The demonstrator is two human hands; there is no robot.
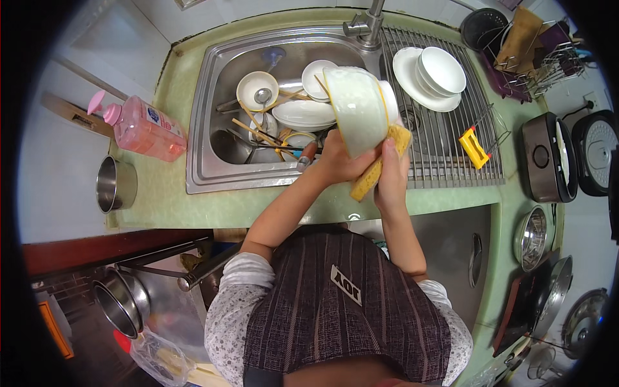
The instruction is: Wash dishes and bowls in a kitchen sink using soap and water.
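Note:
My left hand (338,157) grips a large pale bowl (358,109) with a yellow rim, tilted on its side above the sink (198,164). In my right hand (396,167) is a yellow sponge (370,179), held close against the lower side of the bowl. Behind and to the left, the sink basin holds a small bowl (249,87) with a spoon (262,96) in it, stacked oval dishes (302,113), another small white dish (314,72) and several chopsticks. Part of the basin is hidden by the large bowl and my hands.
A metal drying rack (435,159) bears white bowls (442,72), an oval plate (406,63) and a yellow-handled peeler (474,147). The faucet (370,29) stands behind. A pink soap bottle (150,128) and a metal cup (116,184) are at left; a rice cooker (541,159) is at right.

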